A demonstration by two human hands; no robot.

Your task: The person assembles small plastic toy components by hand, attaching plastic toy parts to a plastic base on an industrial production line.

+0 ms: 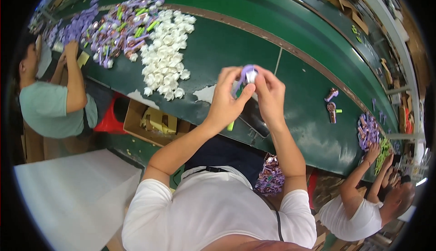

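Above the near edge of the green table, my left hand (pixel 225 99) and my right hand (pixel 271 99) come together with fingers closed on one small part. It is a purple plastic piece (pixel 248 68) with a curved top and a white piece (pixel 251 76) set against it. Fingers and thumbs cover much of it, so how the two fit together cannot be seen. Left of my hands lies a pile of white flower-shaped pieces (pixel 165 53). Beneath my left hand a bright green bit (pixel 230 126) shows, next to a dark flat object (pixel 254 118).
A heap of purple, copper and green parts (pixel 120 28) lies far left. Two purple-and-copper pieces (pixel 332 108) rest to the right. Below the edge stand a cardboard box (pixel 136 123) and a container of purple parts (pixel 271 178). Co-workers sit on both sides; a green conveyor belt (pixel 254 10) runs behind.
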